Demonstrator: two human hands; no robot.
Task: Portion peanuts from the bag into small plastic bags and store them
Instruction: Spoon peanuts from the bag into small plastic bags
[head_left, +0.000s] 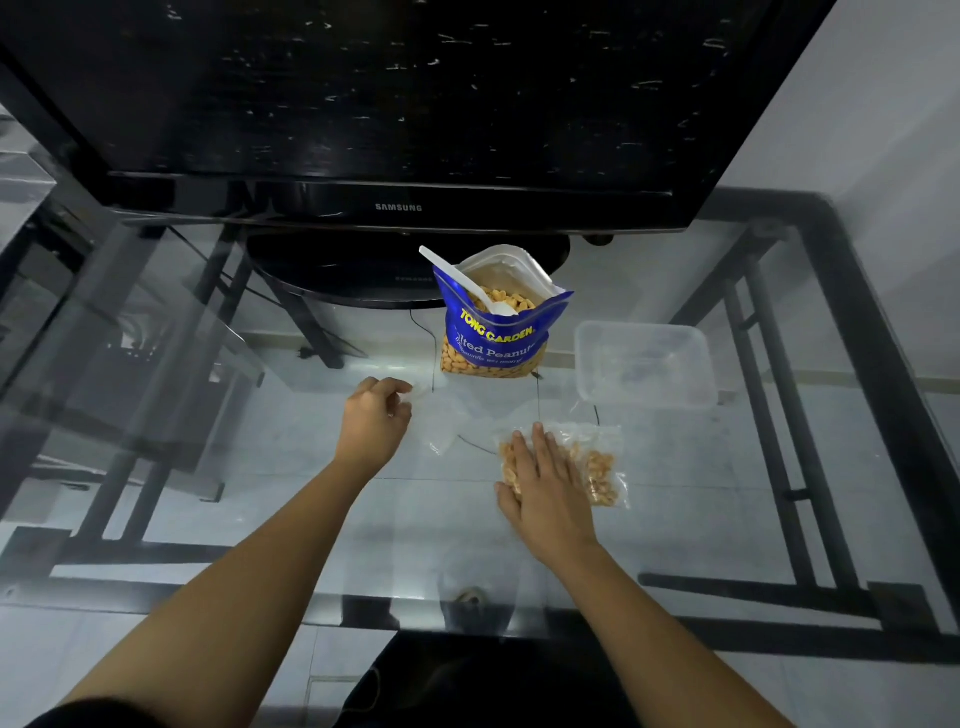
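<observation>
A blue peanut bag (496, 332) stands open on the glass table, with a white plastic spoon (467, 283) stuck in the nuts. In front of it lies a small clear bag filled with peanuts (597, 467); my right hand (545, 488) rests flat on its left part, fingers straight. An empty clear plastic bag (447, 421) lies to the left of the filled one. My left hand (375, 421) has curled fingers that pinch the top left corner of this empty bag.
A clear plastic container (647, 364) sits right of the peanut bag. A black television (400, 130) on its stand (363, 275) fills the back of the glass table (260, 509), whose black frame (862, 332) runs along the right side.
</observation>
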